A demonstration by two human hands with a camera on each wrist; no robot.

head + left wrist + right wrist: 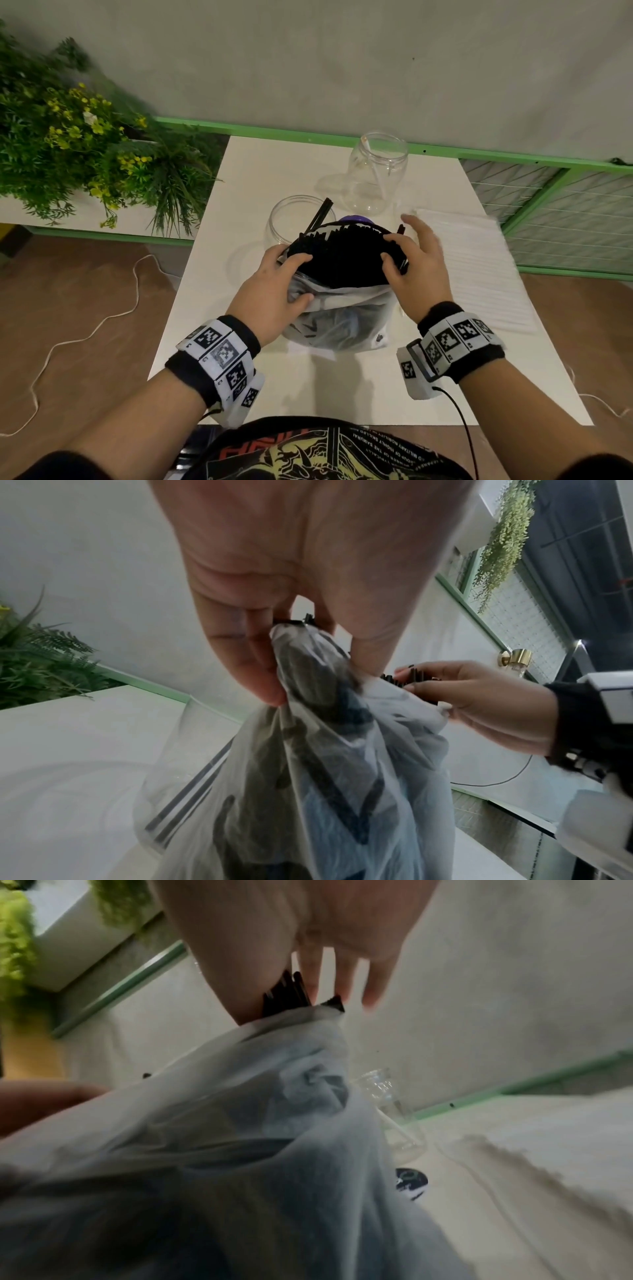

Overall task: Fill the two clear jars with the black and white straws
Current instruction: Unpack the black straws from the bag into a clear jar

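A translucent plastic bag point(342, 318) stands mid-table with a thick bundle of black straws point(342, 257) sticking out of its top. My left hand point(298, 277) grips the bag's left top edge; in the left wrist view the left hand point(308, 653) pinches the gathered plastic. My right hand point(390, 248) pinches the bundle's right side between thumb and forefinger, the other fingers spread. The near clear jar point(291, 219), just behind the bag, holds a few black straws. The far clear jar point(378, 171) holds one white straw. White straws point(472, 260) lie in a flat pile to the right.
A purple lid point(354, 218) peeks out behind the bag. Plants point(85, 137) fill a planter at the left. A green rail point(479, 154) and a wire grid point(565, 219) border the table point(239, 325) at the back and right. A white cord point(85, 335) trails over the floor.
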